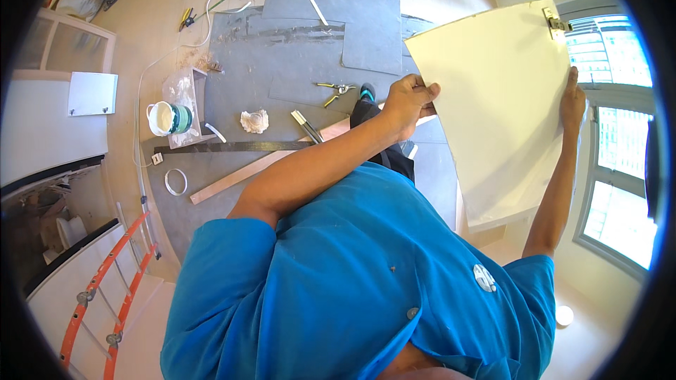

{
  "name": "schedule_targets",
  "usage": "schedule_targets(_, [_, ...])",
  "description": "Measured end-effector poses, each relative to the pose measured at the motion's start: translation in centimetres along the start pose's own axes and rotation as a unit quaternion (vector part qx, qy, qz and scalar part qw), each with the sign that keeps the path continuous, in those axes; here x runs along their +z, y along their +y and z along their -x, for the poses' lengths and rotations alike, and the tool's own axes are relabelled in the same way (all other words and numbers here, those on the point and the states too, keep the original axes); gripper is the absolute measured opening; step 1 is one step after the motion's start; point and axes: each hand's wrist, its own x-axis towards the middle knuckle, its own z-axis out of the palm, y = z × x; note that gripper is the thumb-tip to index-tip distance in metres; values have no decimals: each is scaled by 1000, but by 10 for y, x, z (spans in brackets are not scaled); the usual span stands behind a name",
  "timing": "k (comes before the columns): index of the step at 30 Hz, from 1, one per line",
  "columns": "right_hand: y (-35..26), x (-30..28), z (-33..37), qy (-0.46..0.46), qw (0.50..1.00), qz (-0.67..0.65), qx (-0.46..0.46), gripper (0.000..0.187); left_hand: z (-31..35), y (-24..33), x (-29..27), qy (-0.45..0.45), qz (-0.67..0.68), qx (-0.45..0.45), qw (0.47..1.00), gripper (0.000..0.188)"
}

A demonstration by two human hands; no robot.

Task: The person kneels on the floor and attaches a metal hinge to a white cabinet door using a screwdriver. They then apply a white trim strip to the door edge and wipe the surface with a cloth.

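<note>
Orange ladder (91, 295): well left of the cream panel (500, 105), nearer the wearer's side.
White-and-green tub (162, 119): left of the panel, at floor level.
Yellow-handled snips (343, 89): left of the panel, lying on the grey floor sheeting (239, 53); untouched.
Left hand (414, 105): at the panel's left edge; fingers curled closed, pinching that edge with the thumb.
Panel: raised off the floor between both hands, broad face exposed.
Hinge (556, 24): on the panel's far right corner.
Right hand (574, 102): at the panel's right edge; fingers appear closed on it, though those behind are hidden.
Window (625, 141): right of the panel.
Step in hand: judged to be supporting and positioning the panel.
Next move: judged to call for even support at both panel edges, hinge corner guarded against knocks.
</note>
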Motion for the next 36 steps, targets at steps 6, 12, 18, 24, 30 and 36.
schedule_targets(6, [-16, 170, -133, -102, 994, -36, -34, 104, -124, 29, -20, 73, -66, -28, 995, 28])
schedule_targets(12, [-72, 378, -233, -263, 954, 9, -145, 98, -211, 22, -71, 206, -14, -85, 975, 31])
schedule_targets(18, [-129, 460, -264, -395, 906, -31, -150, 101, -222, 22, -80, 244, 0, -153, 958, 42])
schedule_targets(24, [-136, 505, -310, -412, 886, 17, -210, 96, -233, 12, -69, 236, 36, -160, 958, 43])
schedule_targets(30, [-133, 488, -366, -423, 889, -27, -171, 94, -270, 23, -75, 175, 43, -109, 978, 47])
schedule_targets(36, [-167, 465, -365, -402, 899, 3, -173, 93, -271, 36, -104, 103, -21, -118, 987, 46])
